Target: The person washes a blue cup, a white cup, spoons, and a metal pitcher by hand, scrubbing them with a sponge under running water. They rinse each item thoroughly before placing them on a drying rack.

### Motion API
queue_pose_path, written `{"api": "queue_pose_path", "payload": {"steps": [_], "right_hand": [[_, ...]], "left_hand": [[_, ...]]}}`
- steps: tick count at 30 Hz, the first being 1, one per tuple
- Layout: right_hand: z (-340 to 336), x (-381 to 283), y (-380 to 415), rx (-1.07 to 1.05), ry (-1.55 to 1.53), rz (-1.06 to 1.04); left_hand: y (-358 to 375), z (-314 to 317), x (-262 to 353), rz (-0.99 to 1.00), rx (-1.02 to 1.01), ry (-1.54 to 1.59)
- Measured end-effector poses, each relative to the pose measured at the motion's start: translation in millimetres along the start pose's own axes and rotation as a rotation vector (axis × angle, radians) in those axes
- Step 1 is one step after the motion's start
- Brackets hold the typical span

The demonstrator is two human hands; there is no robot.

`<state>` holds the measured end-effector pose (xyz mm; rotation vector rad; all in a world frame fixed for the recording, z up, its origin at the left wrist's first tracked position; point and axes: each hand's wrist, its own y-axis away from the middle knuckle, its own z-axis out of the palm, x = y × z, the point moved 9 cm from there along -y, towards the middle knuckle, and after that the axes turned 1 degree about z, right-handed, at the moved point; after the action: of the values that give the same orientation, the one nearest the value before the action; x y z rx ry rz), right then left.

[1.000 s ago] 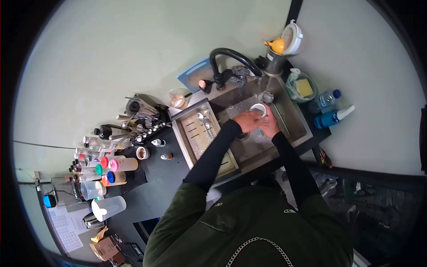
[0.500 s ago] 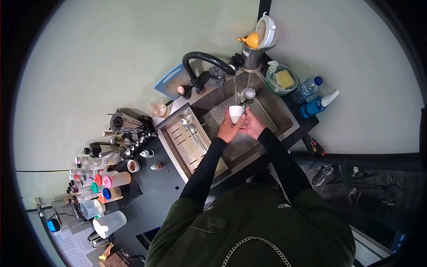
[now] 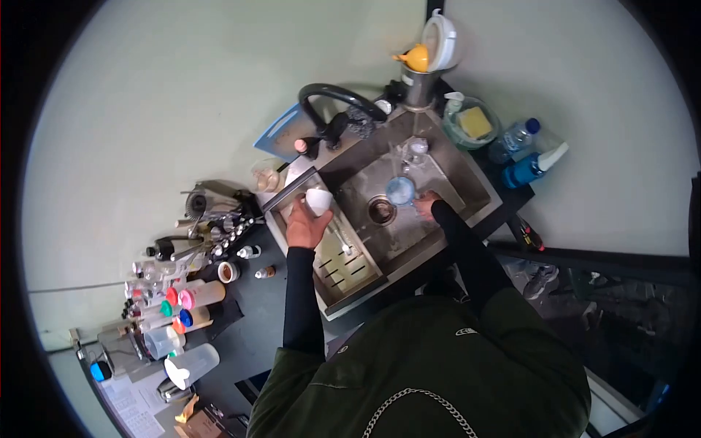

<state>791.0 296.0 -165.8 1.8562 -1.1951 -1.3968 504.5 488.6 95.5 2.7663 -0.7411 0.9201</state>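
In the head view my left hand (image 3: 307,225) is closed around a small white cup (image 3: 318,201), over the slotted drain tray (image 3: 347,274) on the left side of the sink. Spoons lie in that tray, partly hidden by the hand. My right hand (image 3: 426,206) is in the sink basin (image 3: 432,244), its fingers closed at the edge of a round, bluish see-through glass (image 3: 400,191). The exact grip is too small to make out. Beyond it, another clear vessel (image 3: 418,147) rests in the basin, and the round drain (image 3: 381,210) shows beside the glass.
A black curved tap (image 3: 339,90) arches over the basin. On the right stand a tub with a yellow sponge (image 3: 475,123), a water bottle (image 3: 514,141) and a blue spray bottle (image 3: 523,171). Bottles and bar tools (image 3: 208,208) crowd the left counter, near small dropper bottles (image 3: 249,252).
My hands have parted. The left carried the white cup from under the tap to the drain tray; the right now has the bluish glass in the basin. The view has shifted slightly.
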Motion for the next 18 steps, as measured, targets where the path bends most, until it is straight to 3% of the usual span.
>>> {"api": "queue_pose_path", "payload": {"steps": [1,4,6,7,10,12,14,16,18], "right_hand": [[6.5,-1.4,-6.3,-0.025,0.013,-0.013],[8.4,3.1,-20.2,0.037,-0.027,0.078],[-8.5,-6.6,-40.6,0.162,0.126,0.023],[-25.3,-20.8,-62.1,0.458,0.487,-0.252],[-37.9,12.3,-109.4,0.485,-0.899,-0.321],[-49.7,20.9,-156.0,0.545,-0.636,-0.294],[-58.5,9.7,-157.5,0.625,-0.494,-0.275],[-70.3,-16.0,-140.5,0.683,-0.448,-0.267],[-76.1,-35.2,-128.3,0.686,0.002,-0.042]], "left_hand": [[8.9,-12.5,-15.8,-0.127,0.013,-0.076],[19.5,-23.3,-59.3,-0.135,-0.037,-0.353],[19.2,-15.4,-78.7,-0.172,-0.067,-0.431],[18.4,-10.8,-86.2,-0.139,-0.056,-0.504],[7.9,4.6,-92.7,-0.119,-0.081,-0.587],[1.2,-1.7,-91.2,-0.155,-0.035,-0.581],[-6.1,1.8,-95.1,-0.170,-0.026,-0.572],[-10.0,-0.4,-99.6,-0.069,0.127,-0.526],[-10.2,-3.7,-95.5,-0.040,0.178,-0.481]]}}
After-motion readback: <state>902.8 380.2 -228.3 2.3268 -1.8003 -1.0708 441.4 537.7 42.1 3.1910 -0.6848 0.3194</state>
